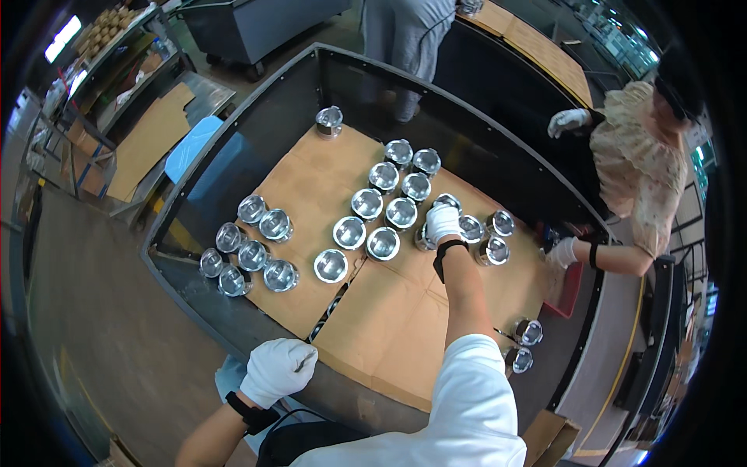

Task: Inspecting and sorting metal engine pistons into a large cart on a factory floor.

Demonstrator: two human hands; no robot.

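Note:
Shiny metal pistons (366,204) stand in groups on brown cardboard (389,319) inside a dark walled bin. My right hand (443,223), in a white glove, reaches into the middle right group. Its fingers are closed on a piston (424,238), which the glove partly hides. More pistons (471,229) stand just right of that hand. My left hand (280,371), also gloved in white, is a fist by the bin's near edge; a small dark spot shows among its fingers, but whether it grips anything cannot be made out.
The bin's dark rim (233,350) surrounds the cardboard. On the right, a co-worker's gloved hand (562,253) is at a red tray (566,289). Two pistons (528,332) sit near the right wall. Another person's grey trousers (408,39) show beyond the far wall.

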